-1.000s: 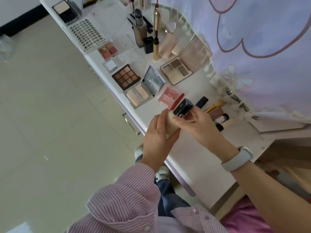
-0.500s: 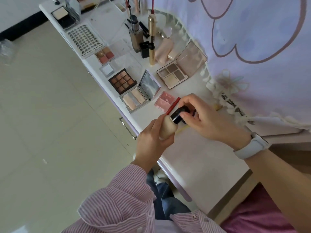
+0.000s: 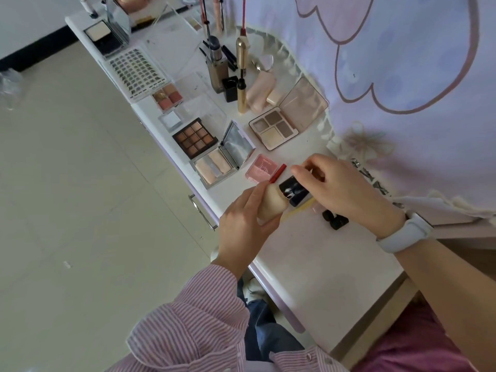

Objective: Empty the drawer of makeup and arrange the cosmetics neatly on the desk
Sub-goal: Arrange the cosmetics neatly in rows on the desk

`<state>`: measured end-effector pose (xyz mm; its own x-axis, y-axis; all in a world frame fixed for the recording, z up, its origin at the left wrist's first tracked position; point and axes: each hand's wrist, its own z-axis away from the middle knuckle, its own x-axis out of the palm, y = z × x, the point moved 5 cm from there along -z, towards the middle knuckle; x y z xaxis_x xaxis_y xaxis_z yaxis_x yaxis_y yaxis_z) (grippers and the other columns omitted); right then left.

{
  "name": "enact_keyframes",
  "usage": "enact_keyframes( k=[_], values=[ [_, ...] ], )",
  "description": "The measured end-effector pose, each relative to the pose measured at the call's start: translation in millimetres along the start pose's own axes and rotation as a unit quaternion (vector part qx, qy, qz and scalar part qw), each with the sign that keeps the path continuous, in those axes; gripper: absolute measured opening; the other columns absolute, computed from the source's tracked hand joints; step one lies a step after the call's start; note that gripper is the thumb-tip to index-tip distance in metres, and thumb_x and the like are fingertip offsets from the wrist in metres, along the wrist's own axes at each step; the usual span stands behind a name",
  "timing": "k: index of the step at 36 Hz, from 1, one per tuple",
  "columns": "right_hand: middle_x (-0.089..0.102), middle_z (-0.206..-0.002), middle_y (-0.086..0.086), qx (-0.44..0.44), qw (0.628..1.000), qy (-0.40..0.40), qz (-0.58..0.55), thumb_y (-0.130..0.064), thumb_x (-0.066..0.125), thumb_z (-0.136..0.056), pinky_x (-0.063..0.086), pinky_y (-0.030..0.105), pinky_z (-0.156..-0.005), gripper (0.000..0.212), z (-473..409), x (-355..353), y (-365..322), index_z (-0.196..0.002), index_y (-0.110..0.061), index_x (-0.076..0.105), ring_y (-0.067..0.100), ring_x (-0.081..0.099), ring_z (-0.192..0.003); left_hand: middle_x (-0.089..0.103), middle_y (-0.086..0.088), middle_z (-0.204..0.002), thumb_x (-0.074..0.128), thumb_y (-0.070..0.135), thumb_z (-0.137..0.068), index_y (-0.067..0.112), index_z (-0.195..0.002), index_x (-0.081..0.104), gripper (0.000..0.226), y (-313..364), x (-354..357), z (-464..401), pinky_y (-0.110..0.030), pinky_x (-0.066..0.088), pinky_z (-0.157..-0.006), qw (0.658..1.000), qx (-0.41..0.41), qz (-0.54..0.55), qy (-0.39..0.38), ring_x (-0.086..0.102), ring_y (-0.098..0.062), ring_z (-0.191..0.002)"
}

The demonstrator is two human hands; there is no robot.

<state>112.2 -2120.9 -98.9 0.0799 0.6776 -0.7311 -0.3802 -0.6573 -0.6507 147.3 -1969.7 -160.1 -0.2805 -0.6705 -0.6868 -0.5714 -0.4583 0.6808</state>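
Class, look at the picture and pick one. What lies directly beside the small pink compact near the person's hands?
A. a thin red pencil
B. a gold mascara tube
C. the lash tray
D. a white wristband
A: the thin red pencil lies along the right edge of the small pink compact; the gold mascara tube and lash tray sit farther back on the desk.
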Motion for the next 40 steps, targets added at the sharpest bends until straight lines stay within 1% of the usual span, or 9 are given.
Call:
enact_keyframes(
  k=[4, 8, 12, 16, 20, 23, 26, 32, 40],
  values=[
    [0.055, -0.067, 0.006, -0.033, 0.997, -0.016, -0.065, -0.021, 0.054, -0.088, 0.047, 0.029, -0.055, 0.012, 3, -3, -8, -0.099, -0.016, 0.057, 0.017, 0.054, -0.056, 0.067, -0.002, -0.101, 0.058, 0.042, -0.077, 0.020, -0.122, 0.045, 0.051, -1, -3, -1, -0.023, 0.051, -0.063, 1.000, -0.003, 0.002, 0.011, 0.064, -0.014, -0.075],
    [0.053, -0.075, -0.002, -0.060, 0.993, -0.030, -0.096, -0.005, 0.054, -0.086, 0.047, 0.022, -0.059, 0.021, 5, -5, -13, -0.100, -0.020, 0.059, 0.017, 0.049, -0.063, 0.066, -0.002, -0.103, 0.057, 0.045, -0.078, 0.021, -0.122, 0.046, 0.051, -4, -9, -1, -0.032, 0.056, -0.060, 0.999, -0.017, 0.023, 0.023, 0.064, -0.017, -0.077],
    [0.054, -0.077, -0.007, -0.054, 0.993, -0.060, -0.089, -0.023, 0.053, -0.089, 0.049, 0.037, -0.054, 0.020, 5, -2, -19, -0.109, -0.023, 0.058, 0.028, 0.055, -0.062, 0.066, -0.003, -0.104, 0.060, 0.042, -0.077, 0.016, -0.122, 0.050, 0.053, -5, -13, 0, -0.031, 0.056, -0.061, 0.999, -0.011, 0.023, 0.023, 0.064, -0.017, -0.078],
    [0.051, -0.053, -0.003, -0.045, 0.999, 0.007, -0.020, -0.053, 0.045, -0.081, 0.038, 0.025, -0.049, 0.040, 0, -2, -26, -0.090, -0.017, 0.058, 0.012, 0.045, -0.049, 0.066, -0.004, -0.108, 0.061, 0.041, -0.077, 0.017, -0.123, 0.049, 0.053, -7, -16, 1, -0.033, 0.056, -0.063, 0.999, -0.008, 0.020, 0.023, 0.065, -0.018, -0.081],
    [0.053, -0.066, 0.011, -0.055, 0.997, -0.022, -0.059, -0.023, 0.055, -0.088, 0.048, 0.029, -0.049, 0.011, 2, 0, -33, -0.095, -0.016, 0.058, 0.022, 0.049, -0.059, 0.066, -0.003, -0.107, 0.062, 0.040, -0.077, 0.018, -0.123, 0.049, 0.053, -7, -21, 2, -0.030, 0.056, -0.064, 0.999, -0.010, 0.024, 0.035, 0.064, -0.017, -0.080],
    [0.049, -0.060, -0.008, -0.081, 0.994, -0.043, -0.059, -0.009, 0.056, -0.085, 0.043, 0.016, -0.047, 0.012, 3, 2, -36, -0.094, -0.015, 0.062, 0.011, 0.045, -0.056, 0.066, -0.003, -0.108, 0.060, 0.041, -0.077, 0.016, -0.124, 0.051, 0.054, -10, -26, 2, -0.029, 0.054, -0.065, 0.999, -0.009, 0.019, 0.034, 0.065, -0.018, -0.081],
    [0.051, -0.063, -0.015, -0.099, 0.993, -0.047, -0.053, -0.007, 0.057, -0.084, 0.039, 0.010, -0.052, 0.014, 2, 3, -39, -0.093, -0.016, 0.064, 0.012, 0.046, -0.058, 0.067, -0.003, -0.107, 0.059, 0.042, -0.076, 0.011, -0.123, 0.057, 0.056, -11, -30, 4, -0.025, 0.050, -0.066, 0.999, -0.008, 0.009, 0.029, 0.065, -0.017, -0.081],
    [0.050, -0.075, -0.005, -0.150, 0.986, -0.028, -0.059, -0.030, 0.046, -0.076, 0.038, 0.018, -0.059, 0.022, 4, 2, -45, -0.092, -0.029, 0.060, 0.015, 0.045, -0.064, 0.067, -0.002, -0.107, 0.065, 0.040, -0.074, 0.010, -0.121, 0.059, 0.056, -15, -36, 5, -0.022, 0.049, -0.068, 0.999, -0.013, 0.008, 0.030, 0.063, -0.013, -0.083],
    [0.050, -0.079, -0.011, -0.128, 0.985, -0.042, -0.107, -0.001, 0.053, -0.086, 0.048, 0.027, -0.055, 0.019, 6, -6, -49, -0.097, -0.011, 0.064, 0.025, 0.047, -0.075, 0.068, -0.003, -0.106, 0.072, 0.032, -0.070, 0.010, -0.120, 0.061, 0.057, -20, -43, 9, -0.021, 0.048, -0.070, 0.999, -0.018, 0.013, 0.037, 0.065, -0.015, -0.083]
  ],
)
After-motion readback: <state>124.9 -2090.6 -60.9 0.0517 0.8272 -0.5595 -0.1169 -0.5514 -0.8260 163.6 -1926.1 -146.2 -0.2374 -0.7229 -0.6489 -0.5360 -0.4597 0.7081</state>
